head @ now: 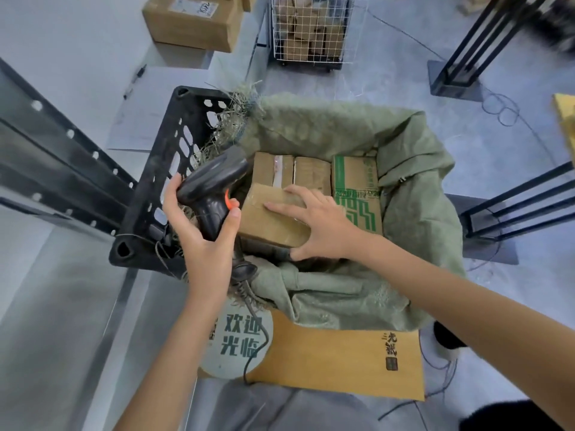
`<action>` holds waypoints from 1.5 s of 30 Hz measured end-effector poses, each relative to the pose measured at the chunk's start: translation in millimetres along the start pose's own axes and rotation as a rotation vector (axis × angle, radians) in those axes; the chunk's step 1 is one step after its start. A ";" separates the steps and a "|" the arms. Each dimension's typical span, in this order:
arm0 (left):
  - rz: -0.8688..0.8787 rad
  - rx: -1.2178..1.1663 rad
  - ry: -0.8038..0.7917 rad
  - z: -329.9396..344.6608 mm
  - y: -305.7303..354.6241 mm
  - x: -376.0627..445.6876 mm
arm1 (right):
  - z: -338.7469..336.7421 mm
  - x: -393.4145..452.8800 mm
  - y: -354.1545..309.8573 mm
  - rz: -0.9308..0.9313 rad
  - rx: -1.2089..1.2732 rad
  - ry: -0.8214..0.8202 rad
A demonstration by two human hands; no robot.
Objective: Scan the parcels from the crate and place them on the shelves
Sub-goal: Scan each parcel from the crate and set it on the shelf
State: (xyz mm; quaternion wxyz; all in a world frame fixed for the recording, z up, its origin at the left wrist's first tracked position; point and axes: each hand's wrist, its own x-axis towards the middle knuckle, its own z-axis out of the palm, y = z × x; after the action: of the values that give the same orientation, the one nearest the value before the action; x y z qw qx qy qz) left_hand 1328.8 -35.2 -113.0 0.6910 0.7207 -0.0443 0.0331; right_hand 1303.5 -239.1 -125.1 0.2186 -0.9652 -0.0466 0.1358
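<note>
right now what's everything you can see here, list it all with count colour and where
crate: one, black, centre left
sack: one, green, lining the crate
parcels in the sack: four showing, brown; top parcel under the right hand, green-printed box at the right
scanner: one, black with orange trigger, over the crate's left side
large box: one, brown, upper left
wire cart: one, white mesh, holding brown boxes, top centre
flat carton: one, yellow-brown, on the floor by the crate
left hand: grips the scanner
right hand: holds the top parcel
</note>
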 end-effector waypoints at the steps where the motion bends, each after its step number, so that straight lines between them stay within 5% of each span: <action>1: -0.019 -0.004 -0.010 -0.8 -0.9 1.3 | -1.7 -0.1 1.3 -0.025 -0.036 -0.018; 11: -0.153 -0.052 -0.087 -7.1 -5.7 6.7 | 8.6 -2.5 4.5 -0.153 -0.203 -0.085; 18: -0.148 -0.067 -0.067 -5.5 -4.8 4.8 | 16.4 -7.7 17.2 -0.143 -0.074 -0.087; 26: -0.144 -0.071 -0.080 -7.8 -8.1 6.2 | 45.5 15.3 23.6 -0.215 -0.333 -0.115; 31: -0.140 -0.063 -0.089 -9.0 -10.4 6.9 | 43.7 16.1 32.4 -0.247 -0.052 -0.183; 40: -0.136 -0.094 -0.107 -5.8 -6.5 3.3 | 93.8 37.7 47.2 -0.456 -0.486 -0.194; 45: -0.161 -0.063 -0.088 -6.8 -8.7 6.3 | 99.1 38.1 60.7 -0.503 -0.430 -0.169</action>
State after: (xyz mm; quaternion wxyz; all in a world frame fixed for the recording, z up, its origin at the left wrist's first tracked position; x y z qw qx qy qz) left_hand 1336.1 -28.1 -120.6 0.7112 0.7005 -0.0173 -0.0557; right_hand 1313.9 -247.5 -246.6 0.0319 -0.9328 -0.3287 0.1441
